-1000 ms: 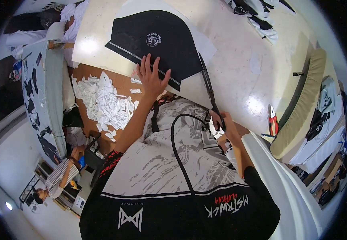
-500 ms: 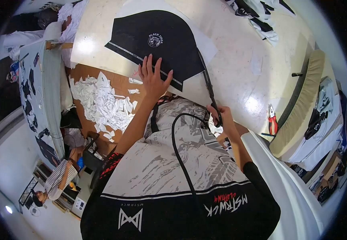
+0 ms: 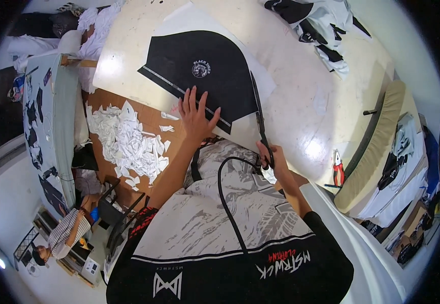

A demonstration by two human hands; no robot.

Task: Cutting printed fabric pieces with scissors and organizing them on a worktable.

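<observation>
A black fabric panel (image 3: 179,55) with a round white emblem and a pale stripe along its lower left edge lies flat on the table. Under it, white material (image 3: 182,19) sticks out at the top and right. My left hand (image 3: 195,117) rests on the panel's near edge with fingers spread, pressing over the stripe. In my right hand (image 3: 276,159) are black scissors (image 3: 260,121), gripped by the handles. Their long blades point away from me and lie along the panel's right edge, against the white margin.
Red-handled pliers (image 3: 338,172) lie on the table (image 3: 306,116) at the right, by a beige padded edge (image 3: 374,152). Black and white fabric pieces (image 3: 326,38) sit at the far right. White scraps (image 3: 128,142) cover the floor at left. Another person (image 3: 62,233) is in the left background.
The whole view has shifted, so the panel and table appear slightly lower. My left hand still lies on the panel, and the scissors stay at its right edge.
</observation>
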